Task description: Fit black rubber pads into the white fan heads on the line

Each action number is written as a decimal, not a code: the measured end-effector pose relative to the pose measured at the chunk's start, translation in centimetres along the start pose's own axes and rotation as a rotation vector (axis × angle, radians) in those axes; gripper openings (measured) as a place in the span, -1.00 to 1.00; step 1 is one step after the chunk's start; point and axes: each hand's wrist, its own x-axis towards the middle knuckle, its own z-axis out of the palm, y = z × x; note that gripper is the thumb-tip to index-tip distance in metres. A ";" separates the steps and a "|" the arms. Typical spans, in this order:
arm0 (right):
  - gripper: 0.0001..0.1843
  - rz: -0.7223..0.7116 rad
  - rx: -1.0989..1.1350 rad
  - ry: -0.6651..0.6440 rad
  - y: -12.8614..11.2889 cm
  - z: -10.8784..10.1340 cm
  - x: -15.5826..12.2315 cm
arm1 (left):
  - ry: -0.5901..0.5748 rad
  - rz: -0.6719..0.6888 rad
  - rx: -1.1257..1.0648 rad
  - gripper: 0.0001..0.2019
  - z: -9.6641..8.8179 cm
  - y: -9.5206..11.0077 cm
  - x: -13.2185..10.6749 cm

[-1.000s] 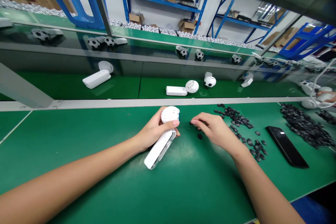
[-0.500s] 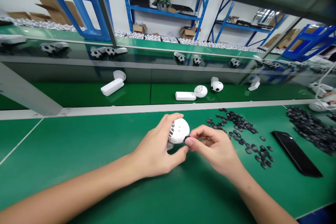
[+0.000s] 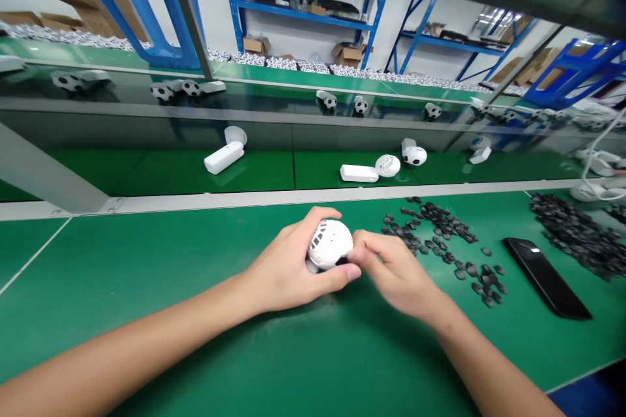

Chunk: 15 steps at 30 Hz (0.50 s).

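My left hand [image 3: 288, 267] is wrapped round a white handheld fan [image 3: 330, 243], whose round slotted head points up between my fingers. My right hand [image 3: 391, 267] pinches at the lower right edge of that head, where a small black piece [image 3: 343, 261] shows at its fingertips. Both hands hover just above the green worktable [image 3: 171, 260]. The fan's handle is hidden behind my left palm.
Several small black pieces [image 3: 440, 234] lie scattered to the right, with a larger heap [image 3: 572, 234] farther right. A black phone [image 3: 545, 277] lies between them. White fans [image 3: 369, 169] and football-patterned ones [image 3: 415, 155] rest on the green conveyor beyond a grey rail [image 3: 293, 195].
A second ago my right hand reached among the black pieces while my left held the fan flat. The fan has turned head-up, and my right hand has come to press a black piece against it.
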 end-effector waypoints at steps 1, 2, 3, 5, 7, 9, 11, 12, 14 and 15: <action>-0.54 0.017 -0.013 -0.045 0.2 -1.0 0.0 | -0.022 -0.012 -0.009 -0.42 -0.2 0.1 0.1; -0.51 0.049 -0.037 -0.074 0.5 -2.0 0.0 | -0.036 -0.021 -0.010 -0.47 -0.3 0.2 0.1; -0.53 0.093 -0.098 -0.086 0.8 -3.0 0.0 | -0.042 -0.026 -0.005 -0.51 -0.5 0.3 0.1; -0.64 0.177 -0.250 -0.112 1.5 -4.8 -0.2 | -0.033 -0.020 0.009 -0.55 -0.7 0.3 0.1; -0.76 0.240 -0.340 -0.186 2.3 -6.0 -0.3 | -0.010 -0.014 0.009 -0.57 -1.0 0.2 0.0; -0.84 0.280 -0.356 -0.257 2.9 -6.3 -0.4 | 0.024 -0.006 -0.036 -0.58 -1.1 -0.1 -0.1; -0.87 0.281 -0.366 -0.282 3.5 -6.1 -0.5 | 0.078 0.046 -0.112 -0.54 -1.2 -0.4 -0.3; -0.87 0.273 -0.379 -0.283 3.8 -5.9 -0.5 | 0.111 0.098 -0.132 -0.49 -1.1 -0.6 -0.3; -0.89 0.263 -0.405 -0.282 4.2 -5.4 -0.4 | 0.159 0.234 -0.097 -0.38 -0.7 -1.1 -0.1; -0.90 0.262 -0.412 -0.284 4.4 -5.2 -0.3 | 0.165 0.303 -0.049 -0.33 -0.5 -1.5 0.0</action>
